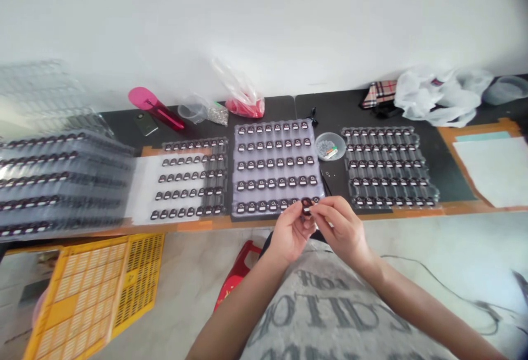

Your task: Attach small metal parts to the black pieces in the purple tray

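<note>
My left hand (292, 232) holds a small black part (306, 206) between thumb and fingers, over the front edge of the table. The fingertips of my right hand (339, 227) are pinched together at the right side of that part; anything between them is too small to tell. Just behind my hands lies a pale purple tray (236, 154) with rows of similar black parts. To its right, a round clear dish (330, 146) contains small clear pieces and a green and orange item. A few tiny pieces lie in front of the dish.
Clear trays of black parts lie right (388, 156) and left (214, 184); a tall tray stack (70, 178) stands far left. Behind are a pink fan-like object (154, 107), red bag (246, 106) and white plastic bags (437, 96). Yellow crates (94, 294) and a red stool (236, 272) are below.
</note>
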Action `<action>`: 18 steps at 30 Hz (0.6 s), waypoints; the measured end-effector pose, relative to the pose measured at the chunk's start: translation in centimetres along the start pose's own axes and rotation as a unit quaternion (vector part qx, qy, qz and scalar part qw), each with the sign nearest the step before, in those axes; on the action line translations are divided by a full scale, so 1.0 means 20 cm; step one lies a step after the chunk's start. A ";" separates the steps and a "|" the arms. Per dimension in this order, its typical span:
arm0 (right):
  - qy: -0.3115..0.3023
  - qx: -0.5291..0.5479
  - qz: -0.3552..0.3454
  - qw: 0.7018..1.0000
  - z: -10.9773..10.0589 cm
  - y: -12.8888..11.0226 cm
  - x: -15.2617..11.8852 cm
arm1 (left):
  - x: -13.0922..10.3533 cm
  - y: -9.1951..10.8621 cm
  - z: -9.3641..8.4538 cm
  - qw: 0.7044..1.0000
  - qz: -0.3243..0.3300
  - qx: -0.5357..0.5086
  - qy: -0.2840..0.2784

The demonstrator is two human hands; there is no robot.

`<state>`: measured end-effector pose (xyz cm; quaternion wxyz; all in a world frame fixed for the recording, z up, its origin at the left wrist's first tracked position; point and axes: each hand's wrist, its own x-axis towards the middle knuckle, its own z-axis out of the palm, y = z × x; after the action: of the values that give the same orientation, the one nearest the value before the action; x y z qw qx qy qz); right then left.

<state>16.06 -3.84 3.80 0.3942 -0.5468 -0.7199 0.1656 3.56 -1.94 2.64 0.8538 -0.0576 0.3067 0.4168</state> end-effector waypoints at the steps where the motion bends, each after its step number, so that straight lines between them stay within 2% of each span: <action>1: 0.000 -0.001 -0.001 1.000 0.00 0.00 0.00 | 0.00 0.00 0.00 1.000 0.000 0.000 0.000; 12: -0.005 -0.007 0.000 1.000 0.00 -0.01 0.02 | 0.00 0.00 0.00 1.000 0.001 -0.008 0.005; 18: -0.009 -0.002 0.001 1.000 -0.01 -0.02 0.04 | 0.00 0.01 0.00 1.000 -0.004 0.005 0.030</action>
<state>15.83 -3.24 4.46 0.3863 -0.5467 -0.7233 0.1692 3.52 -1.76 2.68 0.8460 -0.0674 0.3340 0.4102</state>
